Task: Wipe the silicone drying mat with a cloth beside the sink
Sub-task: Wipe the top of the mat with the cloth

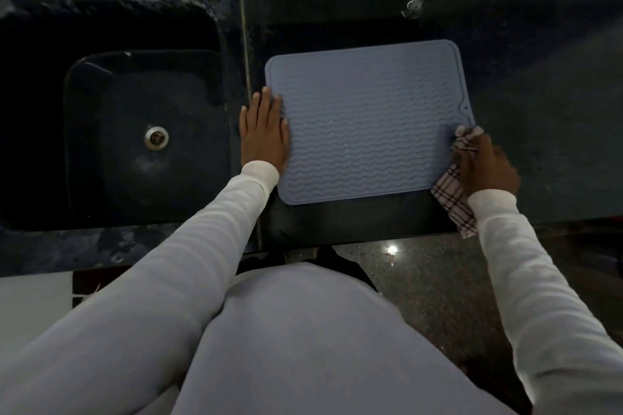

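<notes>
White sleeves (202,229) lead out: left hand (264,131) flat, pinning the mat (367,125); right hand (485,168) grips the cloth (451,202) at the mat's right edge (wiping underway); next, 1 sweep leftward.

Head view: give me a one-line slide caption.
Left hand flat on the blue mat beside the sink; right hand grips a checked cloth.

No readable text, labels, brands, numbers or signs anywhere in frame. Blue-grey ribbed silicone drying mat (367,125), centre right: wavy ridges only, no logo or marking legible. Pink-and-black plaid cloth (453,202), lower right: woven check pattern, no tag visible. Dark stone bench (539,77) and black sink (141,131) at left: no print; the metal drain (156,137) shows no stamp that can be made out.
</notes>
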### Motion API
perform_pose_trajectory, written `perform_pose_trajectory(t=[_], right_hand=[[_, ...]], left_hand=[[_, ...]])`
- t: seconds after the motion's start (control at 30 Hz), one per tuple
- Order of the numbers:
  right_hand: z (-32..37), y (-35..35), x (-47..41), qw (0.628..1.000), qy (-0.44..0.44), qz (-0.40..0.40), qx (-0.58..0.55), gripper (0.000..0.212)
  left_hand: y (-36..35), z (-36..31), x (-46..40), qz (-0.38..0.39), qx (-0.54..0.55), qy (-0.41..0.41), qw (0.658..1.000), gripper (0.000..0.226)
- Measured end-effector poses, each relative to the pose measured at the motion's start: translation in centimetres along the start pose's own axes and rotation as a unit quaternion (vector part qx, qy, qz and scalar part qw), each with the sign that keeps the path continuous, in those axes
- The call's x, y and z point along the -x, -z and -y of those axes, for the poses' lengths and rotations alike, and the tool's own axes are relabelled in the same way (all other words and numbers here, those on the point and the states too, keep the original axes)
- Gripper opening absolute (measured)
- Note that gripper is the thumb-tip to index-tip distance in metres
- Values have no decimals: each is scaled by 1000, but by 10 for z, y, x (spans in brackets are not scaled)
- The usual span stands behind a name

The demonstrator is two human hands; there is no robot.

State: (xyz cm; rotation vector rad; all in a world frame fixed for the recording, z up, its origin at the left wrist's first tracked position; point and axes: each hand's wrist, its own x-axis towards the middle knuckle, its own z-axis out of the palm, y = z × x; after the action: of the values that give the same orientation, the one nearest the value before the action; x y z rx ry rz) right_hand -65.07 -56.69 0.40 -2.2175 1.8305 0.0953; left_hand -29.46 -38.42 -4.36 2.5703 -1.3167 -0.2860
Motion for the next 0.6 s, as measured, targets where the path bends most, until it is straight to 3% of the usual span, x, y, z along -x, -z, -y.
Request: perform_pose_trajectory(t=[0.27, 0.43, 0.6], right_hand=[[3, 9, -1, 1000, -26, 7, 8, 47], [40, 30, 5, 1000, -18, 16, 1, 44], [131, 18, 45, 987, 111, 44, -105, 40]], left_hand=[[1, 0, 0, -4, -4, 2, 1000, 53], [1, 1, -1, -2, -2, 3, 1000, 53], [-1, 1, 0, -4, 7, 0, 1000, 53]])
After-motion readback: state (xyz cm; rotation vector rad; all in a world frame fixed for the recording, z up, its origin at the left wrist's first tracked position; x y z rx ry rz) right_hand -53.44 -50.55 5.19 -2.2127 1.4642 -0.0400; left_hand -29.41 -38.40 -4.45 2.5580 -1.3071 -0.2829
